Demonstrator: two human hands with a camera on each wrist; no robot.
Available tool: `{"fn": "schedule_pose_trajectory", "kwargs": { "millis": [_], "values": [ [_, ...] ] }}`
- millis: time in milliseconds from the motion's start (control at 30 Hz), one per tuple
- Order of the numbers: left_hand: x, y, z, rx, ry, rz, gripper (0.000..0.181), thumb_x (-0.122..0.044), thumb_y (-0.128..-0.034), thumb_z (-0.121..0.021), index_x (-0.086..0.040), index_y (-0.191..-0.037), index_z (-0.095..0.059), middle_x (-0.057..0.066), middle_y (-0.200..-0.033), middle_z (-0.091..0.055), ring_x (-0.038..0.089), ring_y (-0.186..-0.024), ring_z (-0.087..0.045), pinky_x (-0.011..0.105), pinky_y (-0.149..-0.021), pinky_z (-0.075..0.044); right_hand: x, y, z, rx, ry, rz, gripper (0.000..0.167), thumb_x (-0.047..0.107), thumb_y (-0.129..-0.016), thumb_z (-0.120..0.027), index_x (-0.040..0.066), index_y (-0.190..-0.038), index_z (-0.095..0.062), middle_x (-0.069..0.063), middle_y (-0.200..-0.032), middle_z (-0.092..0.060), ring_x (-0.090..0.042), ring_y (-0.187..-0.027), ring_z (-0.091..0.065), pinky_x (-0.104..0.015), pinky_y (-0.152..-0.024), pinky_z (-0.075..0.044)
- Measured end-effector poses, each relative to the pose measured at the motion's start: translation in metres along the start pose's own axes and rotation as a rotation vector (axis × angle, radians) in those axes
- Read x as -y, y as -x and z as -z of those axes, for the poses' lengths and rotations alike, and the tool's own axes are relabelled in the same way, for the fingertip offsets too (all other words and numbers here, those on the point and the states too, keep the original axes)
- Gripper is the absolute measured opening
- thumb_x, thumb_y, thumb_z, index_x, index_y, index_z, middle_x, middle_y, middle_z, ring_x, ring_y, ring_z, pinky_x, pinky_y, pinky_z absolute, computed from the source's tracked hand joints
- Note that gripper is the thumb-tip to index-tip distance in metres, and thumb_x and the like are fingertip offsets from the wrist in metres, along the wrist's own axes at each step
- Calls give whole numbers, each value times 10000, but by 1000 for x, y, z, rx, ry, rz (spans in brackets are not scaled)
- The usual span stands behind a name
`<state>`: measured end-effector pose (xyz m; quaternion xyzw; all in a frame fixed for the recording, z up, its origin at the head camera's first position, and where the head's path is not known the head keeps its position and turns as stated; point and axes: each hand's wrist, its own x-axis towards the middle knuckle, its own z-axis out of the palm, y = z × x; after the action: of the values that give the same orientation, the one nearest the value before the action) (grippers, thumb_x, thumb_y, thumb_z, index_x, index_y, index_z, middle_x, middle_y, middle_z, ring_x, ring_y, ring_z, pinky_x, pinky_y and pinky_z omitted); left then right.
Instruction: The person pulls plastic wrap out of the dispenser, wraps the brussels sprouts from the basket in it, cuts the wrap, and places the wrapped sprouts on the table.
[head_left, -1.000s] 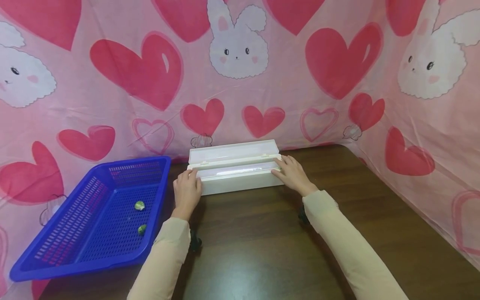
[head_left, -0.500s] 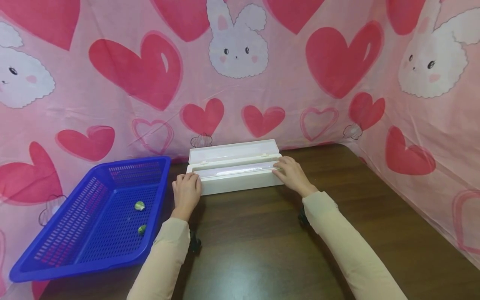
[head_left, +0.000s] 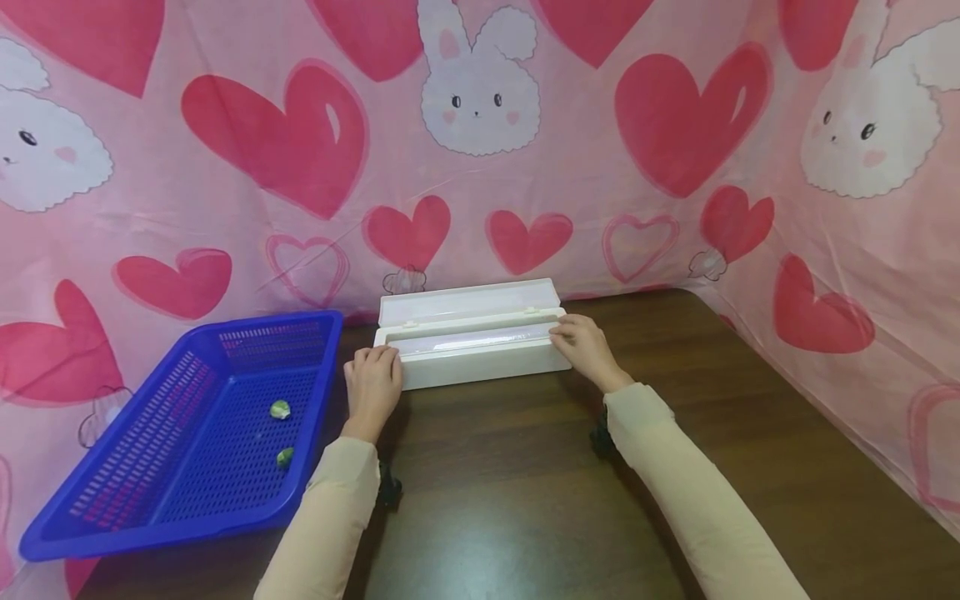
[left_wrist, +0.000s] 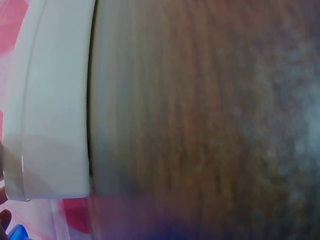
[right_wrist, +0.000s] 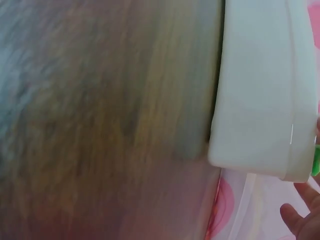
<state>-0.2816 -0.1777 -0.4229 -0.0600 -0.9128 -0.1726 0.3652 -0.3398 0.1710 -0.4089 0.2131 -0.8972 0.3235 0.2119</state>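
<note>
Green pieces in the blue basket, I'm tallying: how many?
2: a farther green piece and a nearer one, both toward the basket's right side; its walls may hide more.

brown table (head_left: pixel 510 483) bears 1 basket (head_left: pixel 217 433), 1 box (head_left: pixel 487 368)

The white box (head_left: pixel 480 368) looks like smooth, softly glossy plastic, with shiny, clear-looking film (head_left: pixel 468 342) inside. Left of the box, the basket (head_left: pixel 150 540) is perforated plastic, slightly glossy. Beneath the box, the bench (head_left: pixel 495 467) has a polished wood-grain finish; behind it hangs creased, matt cloth (head_left: pixel 577 150).
</note>
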Motion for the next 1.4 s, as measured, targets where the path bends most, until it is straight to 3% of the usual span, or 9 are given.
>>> {"fn": "schedule_pose_trajectory", "kwargs": {
  "millis": [200, 467, 667, 800, 1200, 1400],
  "values": [
    [1, 0, 0, -1, 15, 17, 172, -128, -892, -548, -26, -934, -680, 128, -1008, -639, 341, -962, -475, 485, -772, -317, 3, -5, -2, -19, -4, -41, 148, 93, -857, -639, -32, -907, -702, -195, -1088, -599, -367, -1064, -493, -505, -907, -353],
    [-2, -8, 2, -33, 61, 93, 157, -116, -863, -588, -6, -870, -699, 148, -930, -660, 379, -898, -494, 494, -728, -327, 7, -6, -5, -29, 36, -88, 164, 126, -883, -620, -5, -941, -700, -152, -1075, -606, -333, -1033, -514, -523, -879, -356],
    [-3, -13, 4, 20, 57, 147, 156, -120, -885, -592, -9, -887, -701, 148, -924, -654, 369, -895, -497, 484, -743, -325, 8, -6, -8, -40, 26, -134, 166, 136, -890, -606, 2, -931, -696, -141, -1054, -605, -335, -1024, -511, -536, -860, -344],
    [-3, -15, 2, 18, 60, 141, 158, -126, -896, -587, -10, -875, -692, 148, -910, -647, 364, -883, -502, 490, -744, -331, 7, -7, -9, -87, -11, -162, 170, 137, -889, -602, -10, -910, -686, -146, -1053, -607, -344, -1034, -508, -528, -859, -345],
    [-5, -22, 6, -44, 53, 128, 133, -116, -881, -613, -12, -883, -696, 150, -919, -647, 365, -839, -526, 480, -710, -363, 8, -13, -7, -156, 17, -112, 135, 93, -859, -630, -26, -860, -693, -163, -960, -603, -346, -944, -519, -504, -806, -365],
    [-6, -26, 11, -82, 44, 101, 104, -84, -863, -619, -6, -850, -687, 153, -884, -644, 373, -812, -535, 488, -686, -373, 9, -17, -2, -152, 5, -104, 147, 91, -871, -625, -39, -893, -690, -169, -949, -601, -331, -925, -522, -451, -832, -391]
  ]
}}
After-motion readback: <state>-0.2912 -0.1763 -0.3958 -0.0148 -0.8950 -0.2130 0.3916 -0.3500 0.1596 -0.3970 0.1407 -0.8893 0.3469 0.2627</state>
